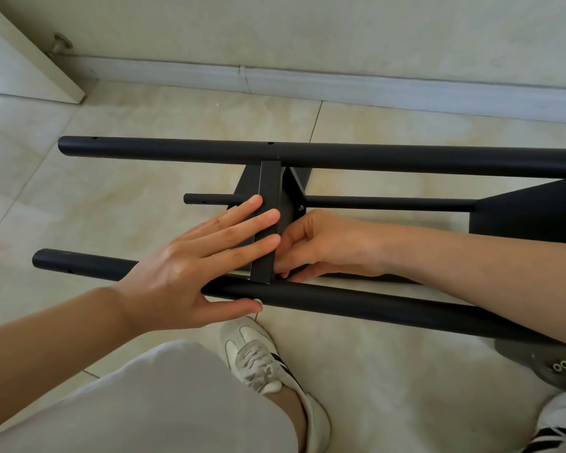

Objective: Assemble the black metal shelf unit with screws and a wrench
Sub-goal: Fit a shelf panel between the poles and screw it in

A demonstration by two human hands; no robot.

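Two long black tubes of the shelf unit lie on the tiled floor [340,371], running roughly from nine o'clock to three o'clock — the far tube [340,155] toward twelve, the near tube [356,305] toward six, just above the person's shoe [258,358]. Between them stands a flat black shelf panel [265,220], edge-on to the camera, its long axis running twelve to six and so square to the tubes. A second panel [530,214] sits at three o'clock.

As I judge it, the step in hand is fixing this panel to the near tube. The left hand [190,266] lies flat, fingers straight against the panel's face and thumb along the tube, bracing rather than gripping. The right hand [321,246] is curled at the panel's lower corner, fingertips pinched together where panel meets tube — probably on a screw, though whatever it holds is hidden. One fitted screw [300,208] shows higher up.

Next comes seating the screw squarely and then tightening; no wrench is in sight. Loose hardware [560,366] lies at four o'clock.
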